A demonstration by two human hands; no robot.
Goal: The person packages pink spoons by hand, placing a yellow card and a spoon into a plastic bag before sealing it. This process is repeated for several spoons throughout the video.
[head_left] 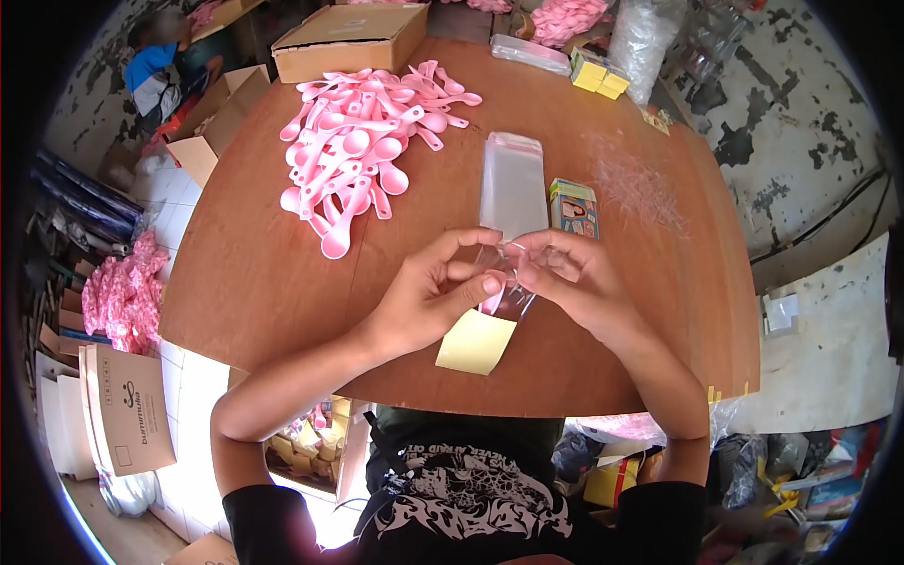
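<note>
Near the front of the table, my left hand (426, 294) pinches a clear plastic bag (518, 299) between thumb and fingers. My right hand (579, 278) is closed at the bag's upper edge, its fingertips close to the left ones. A bit of a pink spoon (490, 303) shows by my left thumb, seemingly inside the bag. Below the fingers hangs a pale yellow card (476, 342), partly overlapped by the bag. Just beyond the hands lie a stack of clear bags (512, 184) and a small printed box (574, 209).
A heap of pink spoons (353, 141) covers the table's far left, before a cardboard box (348, 40). Thin clear strips (640, 184) lie scattered at the right. Yellow boxes (599, 73) stand at the back. Another person (158, 75) is at the far left.
</note>
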